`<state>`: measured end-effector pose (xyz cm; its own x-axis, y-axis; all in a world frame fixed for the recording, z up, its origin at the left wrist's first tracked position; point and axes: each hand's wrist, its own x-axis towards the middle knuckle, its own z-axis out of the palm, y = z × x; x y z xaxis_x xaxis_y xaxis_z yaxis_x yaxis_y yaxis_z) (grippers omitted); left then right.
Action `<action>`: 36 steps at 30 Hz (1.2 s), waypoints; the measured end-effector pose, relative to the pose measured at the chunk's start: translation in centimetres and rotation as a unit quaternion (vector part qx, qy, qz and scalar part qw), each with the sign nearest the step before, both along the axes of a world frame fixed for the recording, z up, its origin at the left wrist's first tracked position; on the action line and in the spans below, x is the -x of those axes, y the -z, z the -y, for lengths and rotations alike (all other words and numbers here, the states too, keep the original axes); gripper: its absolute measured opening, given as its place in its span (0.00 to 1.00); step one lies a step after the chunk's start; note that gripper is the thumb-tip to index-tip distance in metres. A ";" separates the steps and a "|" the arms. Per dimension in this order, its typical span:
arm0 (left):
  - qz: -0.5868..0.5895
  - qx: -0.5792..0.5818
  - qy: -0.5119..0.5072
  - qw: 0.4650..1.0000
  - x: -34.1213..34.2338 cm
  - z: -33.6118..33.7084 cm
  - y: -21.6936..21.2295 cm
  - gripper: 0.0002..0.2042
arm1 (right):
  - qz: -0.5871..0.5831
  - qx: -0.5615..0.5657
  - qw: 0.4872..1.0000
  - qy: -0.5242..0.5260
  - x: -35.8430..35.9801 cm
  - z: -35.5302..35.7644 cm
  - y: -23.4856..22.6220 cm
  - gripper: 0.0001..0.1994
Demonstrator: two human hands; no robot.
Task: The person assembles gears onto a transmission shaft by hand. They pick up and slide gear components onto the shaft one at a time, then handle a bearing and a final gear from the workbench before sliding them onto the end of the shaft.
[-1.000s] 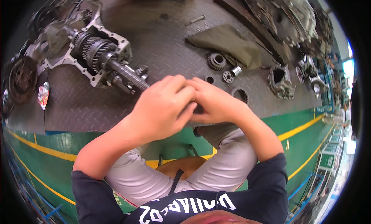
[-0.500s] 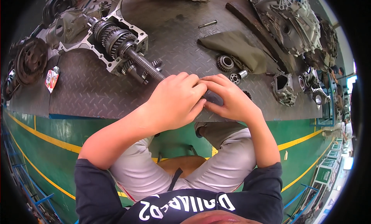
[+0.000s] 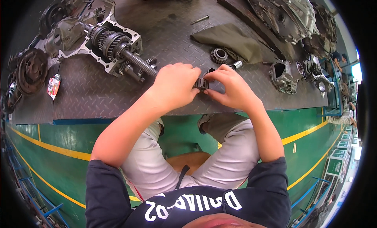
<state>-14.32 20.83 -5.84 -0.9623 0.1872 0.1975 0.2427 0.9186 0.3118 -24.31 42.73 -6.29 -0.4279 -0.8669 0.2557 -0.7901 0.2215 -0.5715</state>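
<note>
Between my fingertips, just above the near part of the steel table, is a small dark toothed metal hub (image 3: 202, 85). My left hand (image 3: 176, 83) is closed on its left side, with the thumb bent in below. From the other side my right hand (image 3: 228, 86) pinches it between thumb and fingers. Parts of the hub stay hidden behind the fingers. Left of my left hand, a splined shaft (image 3: 140, 63) with several gears (image 3: 112, 44) rests in an open gearbox housing (image 3: 135, 36). Just beyond my right hand lie a gear ring (image 3: 219, 55) and a small shiny cylinder (image 3: 236, 65).
A green-brown cloth (image 3: 235, 41), a bolt (image 3: 200, 19) and a dark bar (image 3: 251, 25) lie farther back. Large castings (image 3: 280, 17) stand at the far right, a smaller housing (image 3: 283, 76) nearer. Left are a round drum (image 3: 33, 68) and a red-white packet (image 3: 53, 86).
My fingers have shifted, and the dark hub between them now shows where it was mostly covered. The whole view has moved slightly, so the table's contents sit a little further left.
</note>
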 end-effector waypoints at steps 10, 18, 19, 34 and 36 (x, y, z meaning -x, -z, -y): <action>0.004 -0.023 0.002 1.000 0.1 -0.2 0.0 0.13 | -0.016 0.008 1.000 0.003 0.4 -1.0 0.3 0.17; -0.011 -0.025 0.007 1.000 -0.1 -0.1 -0.3 0.14 | -0.027 -0.024 0.999 0.034 1.9 -2.0 2.0 0.21; -0.012 -0.030 0.009 0.999 -0.2 -0.1 -0.3 0.14 | -0.023 -0.017 0.999 0.031 2.0 -1.9 2.2 0.20; 0.013 -0.054 0.005 0.998 -0.4 0.4 -0.9 0.16 | 0.142 0.081 0.985 0.045 1.5 -1.0 1.6 0.16; 0.009 -0.058 0.008 0.998 -0.4 0.4 -0.8 0.17 | 0.189 0.096 0.976 0.051 0.7 -0.7 0.6 0.16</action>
